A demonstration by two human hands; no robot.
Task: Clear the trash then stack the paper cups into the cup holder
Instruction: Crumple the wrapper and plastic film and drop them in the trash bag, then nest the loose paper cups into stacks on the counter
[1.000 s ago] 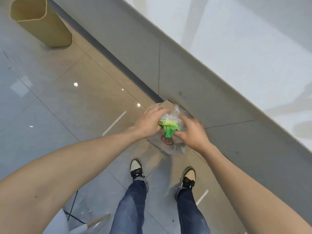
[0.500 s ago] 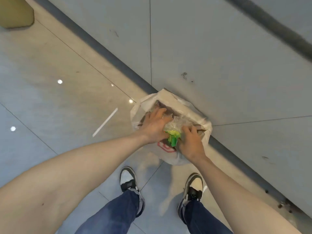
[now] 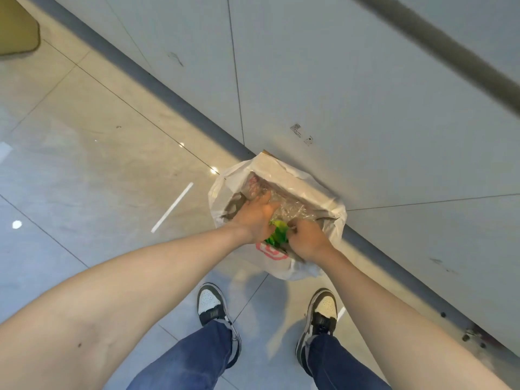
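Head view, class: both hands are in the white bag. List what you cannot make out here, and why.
- Fingers of the left hand and right hand: buried in trash, grip unclear.
- Green wrapper: mostly covered by both hands, print unreadable.
- White bag bottom: hidden by clear plastic.
- Tan object: cut off by the edge.

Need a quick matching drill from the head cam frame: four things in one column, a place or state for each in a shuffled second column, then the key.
Things:
1. green wrapper
2. white bag
3. left hand
4. right hand

Places or states:
A. on the floor against the wall panel, mouth open
B. fist closed at the near edge of the bag opening
C. squeezed between the two hands
D. fingers spread, pressing down on clear plastic in the bag

Pairs: 1-C, 2-A, 3-D, 4-B
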